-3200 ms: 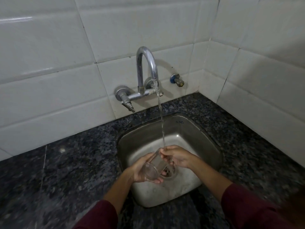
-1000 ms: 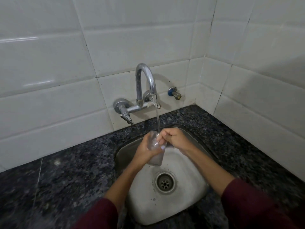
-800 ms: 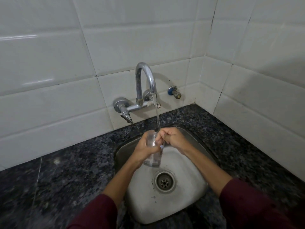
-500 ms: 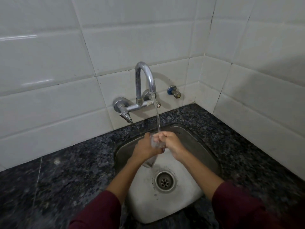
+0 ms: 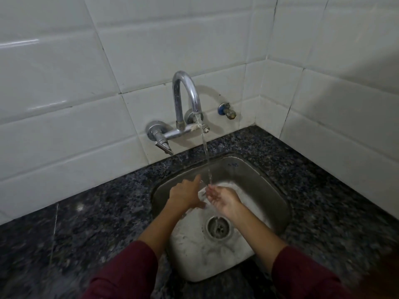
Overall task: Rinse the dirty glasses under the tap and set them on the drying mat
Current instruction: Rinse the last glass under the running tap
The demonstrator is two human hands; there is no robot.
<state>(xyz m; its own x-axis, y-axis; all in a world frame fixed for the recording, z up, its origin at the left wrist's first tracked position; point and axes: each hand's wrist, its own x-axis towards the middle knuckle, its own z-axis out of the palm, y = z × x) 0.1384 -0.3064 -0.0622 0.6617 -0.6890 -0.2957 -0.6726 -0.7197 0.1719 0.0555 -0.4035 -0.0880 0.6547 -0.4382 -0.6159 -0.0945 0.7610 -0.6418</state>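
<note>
Over a square stainless-steel sink (image 5: 265,190) set in a dark speckled granite counter (image 5: 97,212), a curved chrome wall tap (image 5: 187,98) runs a thin stream of water (image 5: 206,156). The left hand (image 5: 183,196) wraps a clear drinking glass (image 5: 202,195) under the stream, forefinger pointing out. The right hand (image 5: 223,198) cups beside it, palm up, fingers loosely curled and touching the glass. Both sleeves are maroon.
</note>
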